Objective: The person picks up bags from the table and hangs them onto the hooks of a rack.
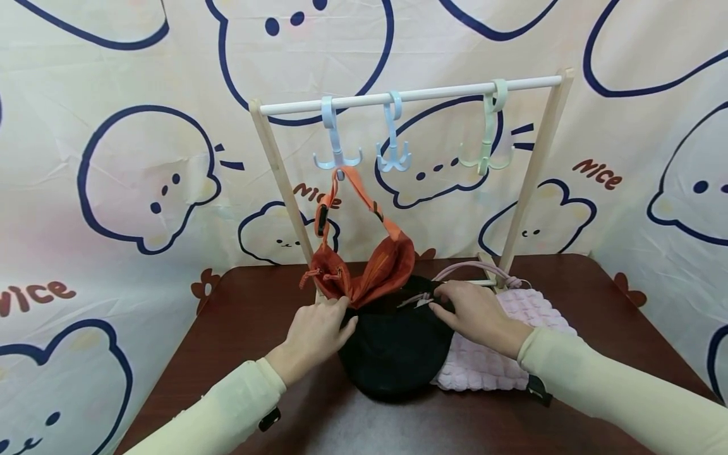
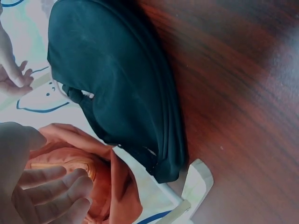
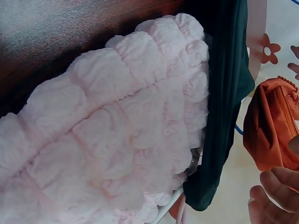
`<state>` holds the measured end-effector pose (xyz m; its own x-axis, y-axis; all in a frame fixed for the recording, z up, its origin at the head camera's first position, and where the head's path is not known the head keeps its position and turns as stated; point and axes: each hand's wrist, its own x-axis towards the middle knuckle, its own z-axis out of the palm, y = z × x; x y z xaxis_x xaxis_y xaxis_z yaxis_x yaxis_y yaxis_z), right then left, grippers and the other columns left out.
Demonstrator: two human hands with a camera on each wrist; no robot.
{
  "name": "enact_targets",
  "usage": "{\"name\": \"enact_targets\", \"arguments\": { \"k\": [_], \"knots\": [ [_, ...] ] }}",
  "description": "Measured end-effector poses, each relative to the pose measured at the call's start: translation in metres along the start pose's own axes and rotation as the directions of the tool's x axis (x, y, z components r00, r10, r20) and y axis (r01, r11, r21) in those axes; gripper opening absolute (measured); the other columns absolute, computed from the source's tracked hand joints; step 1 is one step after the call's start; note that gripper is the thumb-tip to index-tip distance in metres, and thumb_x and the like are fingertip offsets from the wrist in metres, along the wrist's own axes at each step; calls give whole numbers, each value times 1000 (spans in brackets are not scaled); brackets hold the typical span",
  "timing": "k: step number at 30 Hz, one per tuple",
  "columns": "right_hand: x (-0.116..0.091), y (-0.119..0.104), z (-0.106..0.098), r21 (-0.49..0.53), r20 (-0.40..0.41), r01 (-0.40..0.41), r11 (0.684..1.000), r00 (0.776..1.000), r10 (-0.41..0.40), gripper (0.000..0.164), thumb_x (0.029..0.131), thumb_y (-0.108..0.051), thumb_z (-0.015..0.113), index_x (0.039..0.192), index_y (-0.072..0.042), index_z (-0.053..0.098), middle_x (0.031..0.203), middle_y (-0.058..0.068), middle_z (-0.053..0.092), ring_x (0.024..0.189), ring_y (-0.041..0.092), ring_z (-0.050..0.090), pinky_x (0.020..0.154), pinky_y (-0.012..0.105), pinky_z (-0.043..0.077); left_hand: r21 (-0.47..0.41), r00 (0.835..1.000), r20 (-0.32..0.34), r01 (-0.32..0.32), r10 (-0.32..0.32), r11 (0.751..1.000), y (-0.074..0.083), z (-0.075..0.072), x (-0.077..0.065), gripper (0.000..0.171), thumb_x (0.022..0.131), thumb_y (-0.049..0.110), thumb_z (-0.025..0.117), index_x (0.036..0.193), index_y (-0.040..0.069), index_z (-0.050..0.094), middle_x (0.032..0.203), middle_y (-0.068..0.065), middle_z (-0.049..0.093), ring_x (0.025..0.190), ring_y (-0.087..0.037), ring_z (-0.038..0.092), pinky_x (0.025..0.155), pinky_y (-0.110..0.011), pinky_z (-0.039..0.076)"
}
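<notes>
Monitoring both bare hands from my end. The black round-bottomed fabric bag was on the dark brown wood-grain table, between the hands, dark green in the wrist views. Left hand was at its upper left edge in the head view; left wrist view showed those fingers loosely spread in front of the orange fabric bag, wrapped around nothing I could see. Right hand was at the upper right edge, thumb and fingers loosely bent with a gap between, pinching nothing visible; left wrist view put it clear of the black bag. Couldn't tell if either hand touched fabric.

Orange bag hung by its strap from the leftmost light-blue plastic hook. Couldn't tell whether its underside met the black bag. A second light-blue plastic hook and a pale-green plastic hook hung bare along the white rod, which ran between two pale wooden uprights. I had the puffy pale-pink quilted bag on the table at right, left edge behind the black one, pink cord handles toward the rack.
</notes>
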<state>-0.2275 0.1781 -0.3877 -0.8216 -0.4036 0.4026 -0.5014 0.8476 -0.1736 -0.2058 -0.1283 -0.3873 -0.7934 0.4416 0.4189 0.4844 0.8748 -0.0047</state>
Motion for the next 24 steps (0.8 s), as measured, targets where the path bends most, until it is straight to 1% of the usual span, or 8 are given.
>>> {"name": "enact_targets", "arguments": {
  "k": [6, 10, 14, 19, 24],
  "knots": [
    [-1, 3, 3, -3, 6, -13, 1000, 1000, 13, 19, 92, -31, 72, 98, -13, 75, 86, 0, 71, 72, 10, 65, 57, 32, 50, 7, 1000, -7, -17, 17, 1000, 2, 10, -3, 24, 92, 35, 73, 92, 12, 65, 63, 3, 55, 49, -10, 49, 42, -26, 36],
    [0, 6, 6, 0, 9, -14, 1000, 1000, 14, 19, 92, -30, 73, 97, -12, 75, 85, 1, 71, 72, 10, 65, 58, 31, 51, -3, 1000, 21, -13, 13, 1000, 3, 16, -4, 25, 93, 36, 72, 94, 11, 65, 66, 1, 59, 50, -13, 53, 42, -29, 38],
    [1, 8, 8, 8, 6, -7, 1000, 1000, 7, 19, 91, -29, 73, 98, -11, 75, 84, 1, 70, 71, 11, 64, 58, 31, 51, -10, 999, 51, 6, -6, 1000, 3, 20, -4, 26, 93, 36, 72, 97, 10, 67, 71, -2, 62, 50, -14, 55, 42, -32, 40],
    [2, 11, 9, 2, 3, 5, 1000, 1000, -5, 18, 91, -28, 74, 96, -11, 75, 83, 1, 70, 71, 12, 64, 59, 32, 51, -7, 998, 67, 14, -14, 1000, 3, 24, -5, 26, 93, 34, 72, 102, 9, 69, 75, -4, 65, 53, -16, 58, 43, -34, 43],
    [4, 14, 11, -13, -8, 17, 1000, 1000, -17, 17, 90, -28, 74, 94, -11, 75, 82, 1, 70, 72, 14, 63, 60, 33, 50, -8, 997, 79, 24, -23, 1000, 2, 28, -6, 27, 93, 34, 72, 102, 9, 69, 77, -6, 65, 56, -18, 60, 43, -36, 44]
  ]
}}
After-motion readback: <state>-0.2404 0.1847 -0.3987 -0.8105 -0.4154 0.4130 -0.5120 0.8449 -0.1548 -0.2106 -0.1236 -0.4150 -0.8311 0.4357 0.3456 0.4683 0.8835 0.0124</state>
